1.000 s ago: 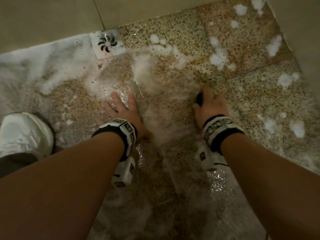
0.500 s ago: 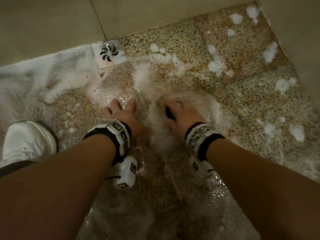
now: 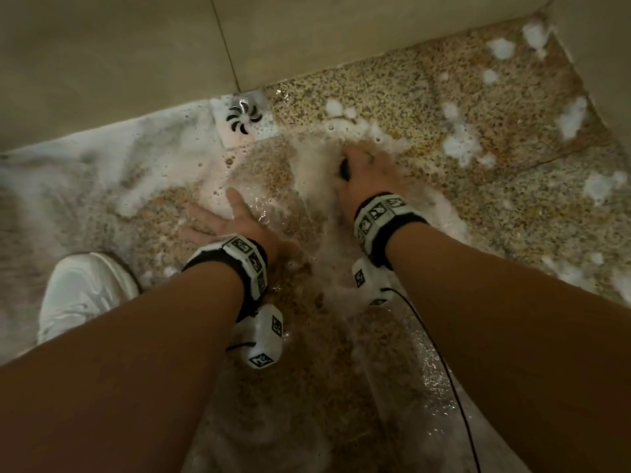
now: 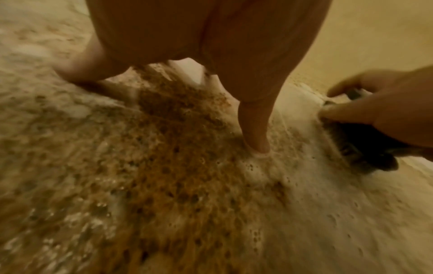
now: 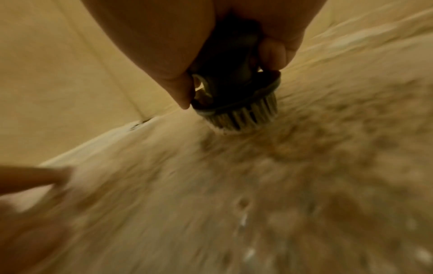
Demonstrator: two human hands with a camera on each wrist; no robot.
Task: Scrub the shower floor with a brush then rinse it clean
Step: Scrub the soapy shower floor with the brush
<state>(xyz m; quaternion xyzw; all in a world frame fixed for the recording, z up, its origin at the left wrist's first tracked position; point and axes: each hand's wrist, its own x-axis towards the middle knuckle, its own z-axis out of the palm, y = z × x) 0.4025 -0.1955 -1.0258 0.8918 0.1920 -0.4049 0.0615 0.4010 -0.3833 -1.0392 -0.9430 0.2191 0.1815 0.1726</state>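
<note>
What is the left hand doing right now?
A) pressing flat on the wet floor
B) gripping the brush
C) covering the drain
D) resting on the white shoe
A: the left hand lies with spread fingers on the soapy floor, while the right hand holds the brush.
</note>
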